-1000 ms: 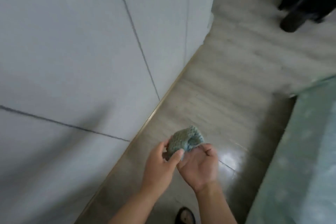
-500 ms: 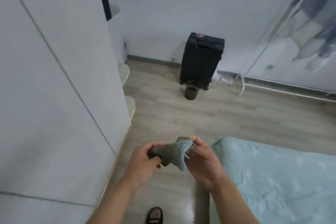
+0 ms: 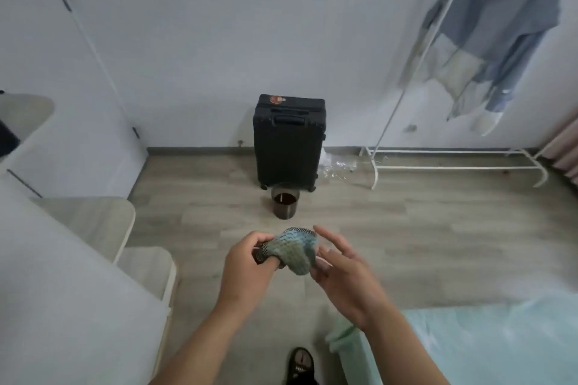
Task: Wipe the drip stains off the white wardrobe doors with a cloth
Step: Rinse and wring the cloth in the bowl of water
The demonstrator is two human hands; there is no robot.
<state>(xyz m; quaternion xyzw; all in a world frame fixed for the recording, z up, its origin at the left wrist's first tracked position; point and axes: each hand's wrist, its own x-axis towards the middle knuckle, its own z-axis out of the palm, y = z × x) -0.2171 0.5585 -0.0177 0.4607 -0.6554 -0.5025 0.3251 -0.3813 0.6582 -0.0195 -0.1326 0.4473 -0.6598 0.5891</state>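
A bunched blue-green knitted cloth [image 3: 295,251] is held between both hands in front of me, above the wooden floor. My left hand [image 3: 250,269] grips its dark left end with curled fingers. My right hand [image 3: 339,272] touches the cloth's right side; its index finger is stretched out above it and the other fingers lie against the cloth. The white wardrobe [image 3: 62,275] fills the left edge of the view, with rounded open shelves [image 3: 93,222] at its end. No stains show on the part of the door in view.
A black suitcase [image 3: 289,141] stands against the far wall with a small dark bin [image 3: 285,205] in front of it. A white clothes rack [image 3: 453,162] with hanging shirts stands at the right. A bed with a light-green sheet [image 3: 469,344] is at the lower right. My sandalled foot [image 3: 300,366] is below.
The view swung up and right, away from the wardrobe doors toward the far wall. The hands kept reshaping the cloth; my right hand's fingers have opened out along it.
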